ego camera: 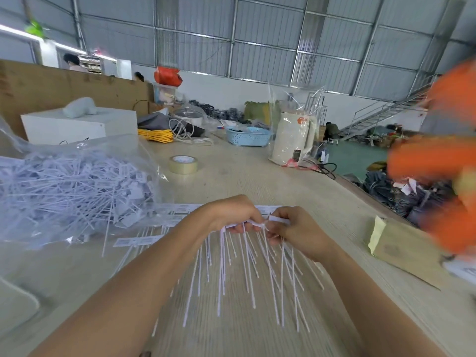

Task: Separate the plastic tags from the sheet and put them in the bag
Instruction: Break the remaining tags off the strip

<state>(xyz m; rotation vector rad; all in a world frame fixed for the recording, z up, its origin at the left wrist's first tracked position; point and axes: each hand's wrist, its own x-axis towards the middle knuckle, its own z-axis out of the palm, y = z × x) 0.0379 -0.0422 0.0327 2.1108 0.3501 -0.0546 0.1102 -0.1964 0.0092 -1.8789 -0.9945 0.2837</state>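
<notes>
My left hand [231, 213] and my right hand [296, 229] meet above the table's middle, both gripping the head end of a bunch of white plastic tags [244, 266]. The tags' long thin tails hang down and fan out toward me. More sheets of joined tags [144, 240] lie flat on the table just left of and behind my hands. A large clear plastic bag [72, 191] heaped with loose white tags sits at the left, its mouth toward my hands.
A roll of clear tape [183, 164] stands behind the sheets. Further back are a blue basket [248, 136], a wrapped white kettle [293, 140], yellow cord [155, 135]. A person in orange [443, 176] moves at the right by a brown envelope [401, 249].
</notes>
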